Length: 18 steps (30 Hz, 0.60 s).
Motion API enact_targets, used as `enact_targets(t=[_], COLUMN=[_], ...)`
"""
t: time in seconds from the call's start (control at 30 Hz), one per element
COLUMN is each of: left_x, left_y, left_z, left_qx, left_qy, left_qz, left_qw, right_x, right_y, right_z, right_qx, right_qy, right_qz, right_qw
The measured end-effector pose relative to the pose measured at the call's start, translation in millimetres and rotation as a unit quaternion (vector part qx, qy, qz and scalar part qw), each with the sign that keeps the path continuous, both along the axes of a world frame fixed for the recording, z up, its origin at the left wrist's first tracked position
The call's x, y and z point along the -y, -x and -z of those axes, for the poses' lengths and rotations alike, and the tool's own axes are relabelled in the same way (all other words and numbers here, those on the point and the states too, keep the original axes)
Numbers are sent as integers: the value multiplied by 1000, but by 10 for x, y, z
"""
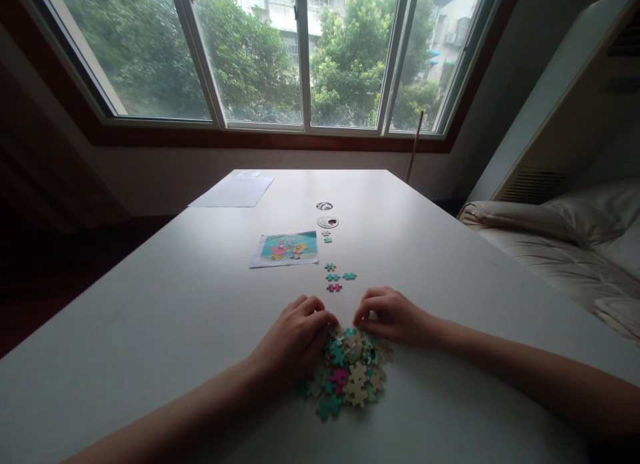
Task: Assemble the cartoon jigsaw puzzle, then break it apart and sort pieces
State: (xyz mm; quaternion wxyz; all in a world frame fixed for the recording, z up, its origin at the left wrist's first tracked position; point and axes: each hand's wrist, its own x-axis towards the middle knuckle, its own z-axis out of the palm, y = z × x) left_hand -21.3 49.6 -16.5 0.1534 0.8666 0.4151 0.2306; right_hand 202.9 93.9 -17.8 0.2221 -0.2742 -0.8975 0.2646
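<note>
A heap of loose jigsaw puzzle pieces (356, 384) in teal, beige, pink and green lies on the white table close to me. At its far left side is my left hand (303, 331), fingers curled down and closed at the edge of the pieces. My right hand (393, 315) bends in from the other side, thumb and forefinger drawn together at the heap's far right edge. Whatever either hand pinches is hidden. Beyond the hands lie a pink piece (334, 288), a teal piece (349, 276) and several others, all apart from the heap.
A cartoon reference picture (290, 248) lies left of the separate pieces. Two round table holes or discs (328, 222) sit farther off, and white paper sheets (233, 191) rest at the far left corner. A couch (560, 244) stands along the right, a window behind.
</note>
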Motion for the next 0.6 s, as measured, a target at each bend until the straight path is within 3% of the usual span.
enact_targets(t=[0.2, 0.43, 0.6], left_x=[-16, -63, -85], left_y=[19, 60, 45], left_z=[10, 19, 3], left_qx=[53, 130, 154], left_qy=[19, 83, 83], left_qz=[-15, -57, -60], left_qw=[998, 986, 983], right_x=[-130, -157, -147], right_y=[-52, -126, -70], right_z=[45, -55, -83], right_qx=[-10, 27, 33], right_qy=[17, 47, 59], right_qz=[96, 79, 68], right_qw=[995, 995, 995])
